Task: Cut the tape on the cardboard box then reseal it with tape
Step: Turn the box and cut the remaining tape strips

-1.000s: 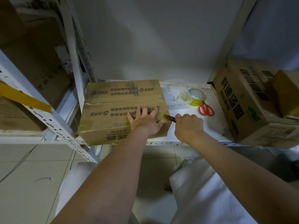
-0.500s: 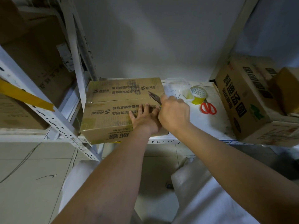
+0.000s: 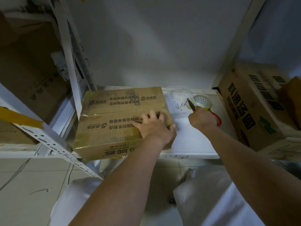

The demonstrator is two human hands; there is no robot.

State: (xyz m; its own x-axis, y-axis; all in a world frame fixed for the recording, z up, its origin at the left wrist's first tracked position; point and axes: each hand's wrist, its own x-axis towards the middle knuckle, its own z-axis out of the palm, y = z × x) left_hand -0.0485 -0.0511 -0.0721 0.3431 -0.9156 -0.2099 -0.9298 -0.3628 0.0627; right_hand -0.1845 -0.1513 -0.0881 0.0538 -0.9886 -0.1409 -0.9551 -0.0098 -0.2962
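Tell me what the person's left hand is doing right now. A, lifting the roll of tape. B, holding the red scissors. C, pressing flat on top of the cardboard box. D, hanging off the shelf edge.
C: the left hand lies with spread fingers on the cardboard box, while the right hand holds a cutter off to the side near the tape roll.

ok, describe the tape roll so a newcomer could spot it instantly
On the white shelf, look right of the cardboard box under the left hand. The tape roll lies flat just beyond the right hand. It is the only round thing there: clear tape, yellow core, beside red scissors.
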